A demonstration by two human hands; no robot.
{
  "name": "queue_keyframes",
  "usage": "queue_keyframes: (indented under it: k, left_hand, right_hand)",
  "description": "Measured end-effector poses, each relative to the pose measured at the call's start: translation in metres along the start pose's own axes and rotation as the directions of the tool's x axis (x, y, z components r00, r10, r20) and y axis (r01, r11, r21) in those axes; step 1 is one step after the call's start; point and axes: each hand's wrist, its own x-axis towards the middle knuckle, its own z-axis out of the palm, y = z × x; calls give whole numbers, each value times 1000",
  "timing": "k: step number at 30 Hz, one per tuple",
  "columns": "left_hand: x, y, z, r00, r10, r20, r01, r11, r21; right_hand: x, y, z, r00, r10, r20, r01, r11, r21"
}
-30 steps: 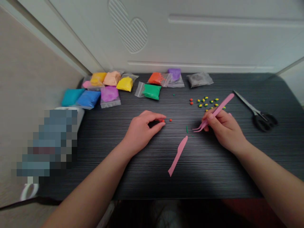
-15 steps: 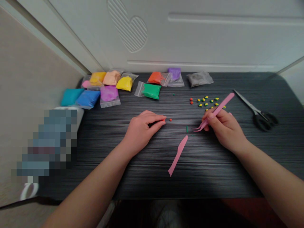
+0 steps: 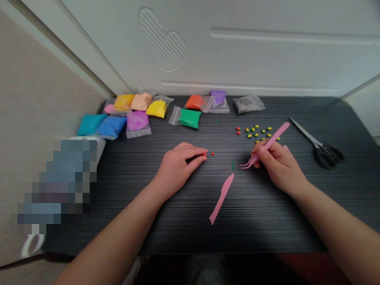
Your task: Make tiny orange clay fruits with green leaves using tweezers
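Note:
My left hand (image 3: 179, 166) rests on the black table (image 3: 178, 221), thumb and forefinger pinched on a tiny red clay bit (image 3: 204, 154). A second red clay bit (image 3: 212, 153) lies just to its right. My right hand (image 3: 279, 164) grips pink tweezers (image 3: 265, 146), their tips pointing left, close to a short green clay strip (image 3: 233, 165). A pink plastic clay knife (image 3: 221, 198) lies on the table between my hands.
Several bags of coloured clay (image 3: 136, 113) line the table's back edge, with a green bag (image 3: 189, 117) and a grey bag (image 3: 248, 103) among them. Small yellow-green and red clay pieces (image 3: 258, 132) are scattered behind my right hand. Black scissors (image 3: 320, 144) lie at the right.
The view has shifted slightly. My right hand with the tweezers has edged a little left toward the green strip. My left hand stays pinched on the red bit.

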Motion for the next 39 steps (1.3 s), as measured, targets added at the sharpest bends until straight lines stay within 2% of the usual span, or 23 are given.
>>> queue_keyframes:
  k: [11, 17, 26, 33, 39]
  left_hand:
    - [-1, 2, -1, 1000, 5, 8, -5, 999, 41]
    - [-1, 4, -2, 1000, 17, -3, -16, 998, 57]
    - [-2, 5, -2, 998, -58, 20, 58, 998, -7]
    - [-3, 4, -3, 995, -96, 26, 98, 994, -58]
    - [-1, 7, -6, 981, -193, 24, 193, 958, -210]
  right_hand:
    - [0, 2, 0, 1000, -14, -16, 15, 999, 48]
    - [2, -1, 0, 999, -29, 20, 28, 998, 47]
    - [0, 4, -1, 996, -27, 84, 26, 1000, 12]
    - [1, 3, -2, 997, -38, 64, 39, 999, -5]
    - [2, 5, -2, 998, -34, 55, 34, 999, 8]
